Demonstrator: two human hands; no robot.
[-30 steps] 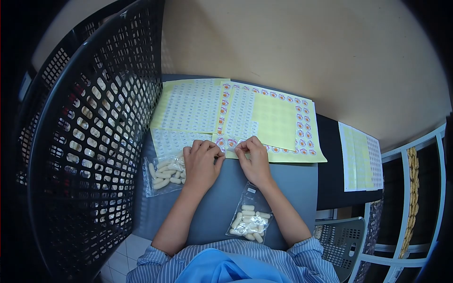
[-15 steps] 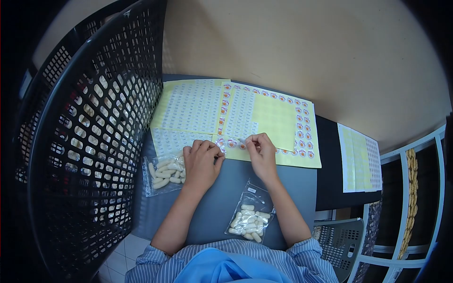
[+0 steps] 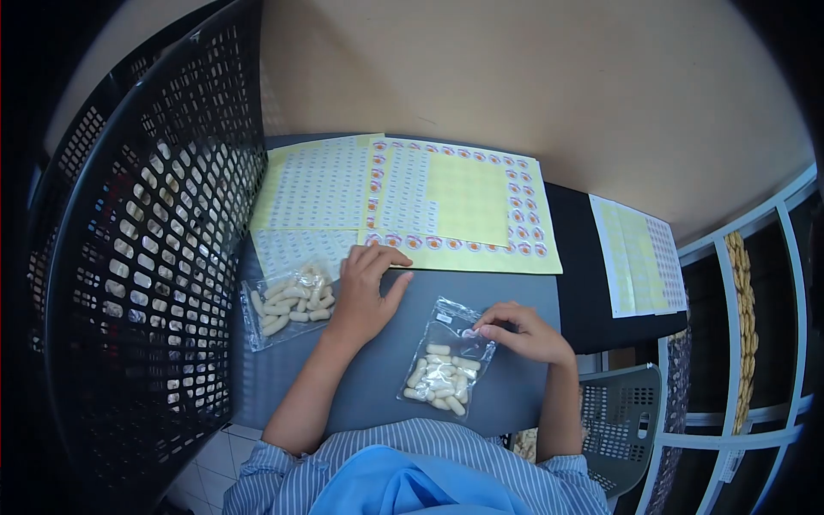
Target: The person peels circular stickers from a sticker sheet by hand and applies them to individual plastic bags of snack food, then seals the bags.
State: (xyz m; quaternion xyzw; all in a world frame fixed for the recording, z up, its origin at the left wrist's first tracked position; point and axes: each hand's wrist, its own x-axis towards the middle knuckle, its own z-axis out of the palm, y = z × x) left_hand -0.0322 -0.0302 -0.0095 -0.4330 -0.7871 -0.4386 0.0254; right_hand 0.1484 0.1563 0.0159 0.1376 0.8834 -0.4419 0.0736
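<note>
My right hand (image 3: 525, 335) pinches a small round sticker (image 3: 470, 333) at the upper right part of a clear plastic bag (image 3: 446, 365). Pale, finger-shaped pieces fill that bag's lower half, and a small white label sits near its top. My left hand (image 3: 367, 296) is open, its fingertips at the lower edge of the sticker sheets and its thumb apart. Close to its wrist lies a second clear bag (image 3: 287, 302) of similar pale pieces. The yellow-backed sticker sheet (image 3: 468, 193) has round orange-and-purple stickers along its borders, with small-label sheets (image 3: 313, 189) on its left.
A tall black perforated basket (image 3: 163, 232) with bagged contents stands at the left. More label sheets (image 3: 639, 257) lie on a black surface at the right. A grey basket (image 3: 622, 421) sits below, beside a white-framed rack (image 3: 721, 343). A wall (image 3: 515, 77) rises behind the table.
My right hand has moved from the sticker sheet toward me, down to the nearer bag, with the sticker in its fingers. My left hand stays by the sheets, its fingers now more extended.
</note>
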